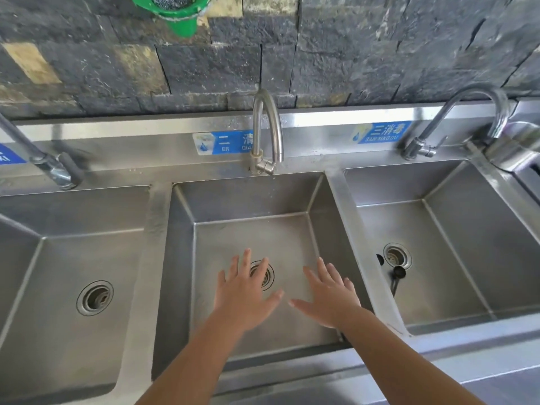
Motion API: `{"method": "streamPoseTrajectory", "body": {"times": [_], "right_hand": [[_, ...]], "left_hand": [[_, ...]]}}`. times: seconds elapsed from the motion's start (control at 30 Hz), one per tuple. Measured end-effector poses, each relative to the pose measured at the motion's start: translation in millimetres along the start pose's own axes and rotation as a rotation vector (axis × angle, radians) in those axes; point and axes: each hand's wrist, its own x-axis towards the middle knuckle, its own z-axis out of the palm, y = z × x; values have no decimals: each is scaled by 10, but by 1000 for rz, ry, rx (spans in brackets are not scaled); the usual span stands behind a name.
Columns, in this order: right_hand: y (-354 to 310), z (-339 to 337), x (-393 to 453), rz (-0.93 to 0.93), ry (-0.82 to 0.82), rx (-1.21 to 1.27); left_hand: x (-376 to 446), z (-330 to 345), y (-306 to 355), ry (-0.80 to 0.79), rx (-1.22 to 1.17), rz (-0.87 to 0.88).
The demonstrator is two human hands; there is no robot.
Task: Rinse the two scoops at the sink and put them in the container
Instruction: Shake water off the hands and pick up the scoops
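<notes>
Dark stone tiles (350,54) are seen behind a stainless steel counter (438,355) into which three sink basins are set, each with its own faucet and drain. Both hands are held out flat over the middle basin (251,200), palms down, nothing held in either grip. The left hand (244,290) is spread above the middle drain (266,276), fingers fanned apart; the right hand (331,293) is likewise spread just beside it, thumb pointing inward toward the other thumb. One small dark scoop (398,274) is seen lying in the right basin (467,244), near its drain (396,255) and well apart from the right hand, beyond the dividing wall. A second scoop cannot be made out. Blue labels (382,132) are fixed along the backsplash, and a green object (175,10) hangs at the top edge.
</notes>
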Motion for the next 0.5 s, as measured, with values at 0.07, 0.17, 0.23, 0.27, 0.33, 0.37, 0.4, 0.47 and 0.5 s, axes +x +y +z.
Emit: {"method": "streamPoseTrajectory", "body": {"times": [0.07, 0.17, 0.23, 0.27, 0.33, 0.37, 0.4, 0.47, 0.5], "right_hand": [[44, 40, -41, 33, 2, 13], [110, 103, -112, 70, 6, 33], [177, 130, -176, 80, 3, 42], [224, 130, -206, 85, 5, 53], [349, 109, -257, 91, 18, 74], [420, 90, -275, 91, 20, 80], [496, 69, -290, 92, 17, 85], [660, 24, -294, 99, -4, 98], [744, 9, -288, 104, -14, 107]], "left_hand": [[-17, 41, -13, 4, 2, -1], [-7, 112, -18, -22, 20, 21], [11, 168, 31, -32, 20, 28], [22, 190, 77, -31, 17, 30], [47, 225, 207, -25, 6, 34], [62, 240, 286, -26, 4, 38], [79, 252, 371, -30, 8, 44], [135, 262, 553, -40, 29, 53], [171, 263, 644, -46, 38, 55]]}}
